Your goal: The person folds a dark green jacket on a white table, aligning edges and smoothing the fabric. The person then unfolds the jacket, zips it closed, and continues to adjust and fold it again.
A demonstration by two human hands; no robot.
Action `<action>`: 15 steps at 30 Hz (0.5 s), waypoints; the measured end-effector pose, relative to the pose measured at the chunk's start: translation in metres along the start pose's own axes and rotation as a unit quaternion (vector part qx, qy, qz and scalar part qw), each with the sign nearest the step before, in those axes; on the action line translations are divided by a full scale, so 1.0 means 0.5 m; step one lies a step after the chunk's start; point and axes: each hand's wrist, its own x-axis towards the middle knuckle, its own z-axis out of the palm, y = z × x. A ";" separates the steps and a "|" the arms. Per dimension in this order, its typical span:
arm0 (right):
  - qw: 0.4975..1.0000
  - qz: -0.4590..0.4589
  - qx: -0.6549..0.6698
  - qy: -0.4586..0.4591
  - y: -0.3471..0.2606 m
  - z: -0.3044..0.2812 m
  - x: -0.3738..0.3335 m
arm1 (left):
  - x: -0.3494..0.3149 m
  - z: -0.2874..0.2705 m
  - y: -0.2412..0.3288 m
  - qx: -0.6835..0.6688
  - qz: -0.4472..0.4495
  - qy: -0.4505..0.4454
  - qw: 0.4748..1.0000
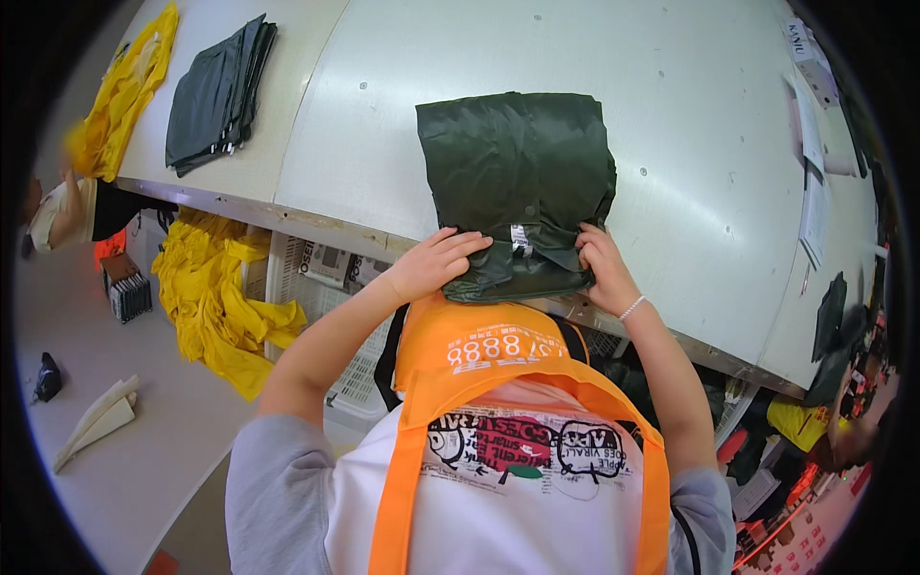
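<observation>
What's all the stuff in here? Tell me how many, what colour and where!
Garment: 1, dark green, mid-table, between the hands
Label: 1, white, on the garment
Table: 1, pale grey, across the top
Stack: 1, dark, on the table, upper left
Yellow heaps: 2, yellow, left, on the table and below its edge
Crates: count unclear, white, below the table's edge
Papers: count unclear, white, table's right
Box: 1, white, upper right
Co-worker: 1, pale top, far left
Far right: more things, too blurred to count
Apron: 1, orange, wearer's front
Bracelet: 1, pale, right wrist
Left hand: 1, bare, garment's left edge
Right hand: 1, bare, garment's right edge
</observation>
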 end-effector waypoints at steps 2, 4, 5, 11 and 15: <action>0.998 0.050 -0.024 -0.024 -0.037 -0.039 -0.006 | 0.016 -0.052 0.026 -0.036 -0.028 -0.037 0.998; 0.994 0.071 0.067 0.054 -0.046 -0.091 0.002 | 0.008 -0.112 0.041 -0.043 -0.023 -0.025 0.998; 0.986 0.081 0.110 0.097 -0.042 -0.106 0.011 | 0.005 -0.132 0.035 -0.046 -0.017 -0.018 0.999; 0.928 0.351 -0.022 0.125 -0.014 -0.046 0.167 | 0.118 -0.075 -0.030 0.011 -0.280 0.272 0.921; 0.915 0.354 0.070 0.183 0.003 -0.021 0.208 | 0.126 -0.008 -0.059 -0.071 -0.340 0.317 0.882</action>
